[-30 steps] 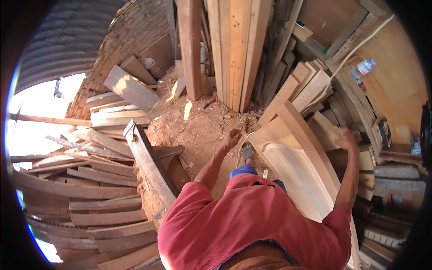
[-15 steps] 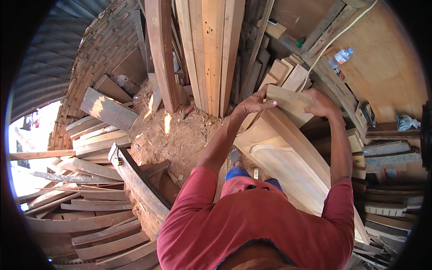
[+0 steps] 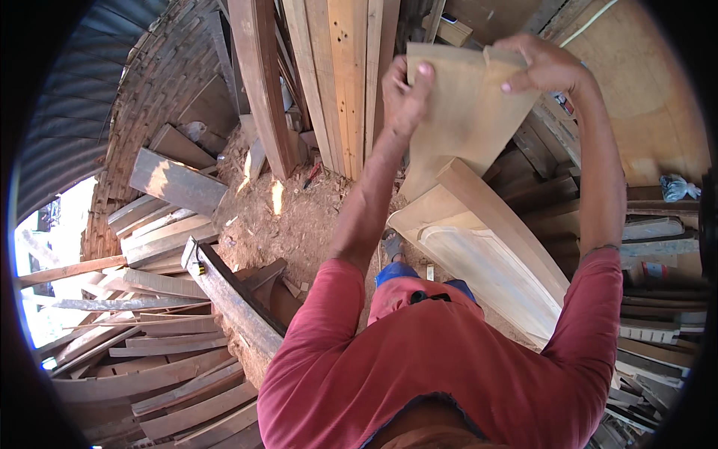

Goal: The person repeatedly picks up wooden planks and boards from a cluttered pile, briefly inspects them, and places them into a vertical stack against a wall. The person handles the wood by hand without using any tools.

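Between my two hands a wide, pale wooden panel (image 3: 467, 112) is held up by its top edge. My left hand (image 3: 407, 93) closes on the panel's left upper corner, thumb across its face. At the right upper corner my right hand (image 3: 542, 66) grips it, thumb on the front and fingers over the top. The panel's lower end reaches down behind a second wooden panel (image 3: 479, 262), which has a raised moulded face and a thick edge and leans beside my legs. Whether the two touch is hard to tell.
Tall planks (image 3: 340, 82) stand ahead. Stacked boards (image 3: 179, 337) fill the left side, near a long worn timber (image 3: 232, 299). More wood pieces (image 3: 658, 310) lie at right. Sawdust covers the ground (image 3: 292, 224). A plastic bag (image 3: 679, 187) sits far right.
Both hands have risen with the panel, so more of its face shows above the moulded panel. The hands are farther apart. The view has shifted slightly.
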`<state>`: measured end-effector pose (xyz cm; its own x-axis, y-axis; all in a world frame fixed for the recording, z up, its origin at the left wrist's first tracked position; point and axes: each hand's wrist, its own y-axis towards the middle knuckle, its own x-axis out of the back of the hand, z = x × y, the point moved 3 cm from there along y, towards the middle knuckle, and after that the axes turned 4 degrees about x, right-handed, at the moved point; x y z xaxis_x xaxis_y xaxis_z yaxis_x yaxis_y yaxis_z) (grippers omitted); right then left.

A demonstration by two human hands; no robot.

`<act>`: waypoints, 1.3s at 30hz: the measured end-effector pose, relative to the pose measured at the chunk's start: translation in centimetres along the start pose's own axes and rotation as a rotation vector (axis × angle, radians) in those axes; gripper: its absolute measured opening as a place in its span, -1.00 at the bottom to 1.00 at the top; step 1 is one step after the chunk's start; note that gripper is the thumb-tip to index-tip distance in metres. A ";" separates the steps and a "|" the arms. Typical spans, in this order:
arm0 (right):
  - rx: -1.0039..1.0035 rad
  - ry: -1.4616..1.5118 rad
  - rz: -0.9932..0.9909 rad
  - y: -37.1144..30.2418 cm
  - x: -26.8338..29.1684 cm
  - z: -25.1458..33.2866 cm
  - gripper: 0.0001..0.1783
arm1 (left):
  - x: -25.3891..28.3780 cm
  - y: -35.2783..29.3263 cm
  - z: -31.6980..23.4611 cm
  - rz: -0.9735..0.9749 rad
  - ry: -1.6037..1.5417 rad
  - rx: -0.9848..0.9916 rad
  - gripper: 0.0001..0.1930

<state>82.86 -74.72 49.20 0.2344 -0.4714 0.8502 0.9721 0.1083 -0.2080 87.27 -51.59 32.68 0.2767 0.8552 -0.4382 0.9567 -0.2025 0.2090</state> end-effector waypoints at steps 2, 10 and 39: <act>0.014 0.068 0.076 1.1 1.1 2.1 -0.04 | 0.8 1.0 -3.4 0.019 0.049 -0.024 -0.42; 0.293 0.066 0.052 3.4 -5.1 8.3 -0.26 | 8.9 0.8 -8.0 -0.002 0.251 -0.089 -0.35; 0.293 0.366 -0.154 4.7 -35.6 2.9 -0.57 | 34.1 6.2 14.5 -0.463 1.120 0.600 0.19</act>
<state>79.13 -54.88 19.32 0.1213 -0.7724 0.6235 0.9685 0.2298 0.0962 103.93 -30.64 6.36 -0.0252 0.7690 0.6387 0.9127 0.2784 -0.2992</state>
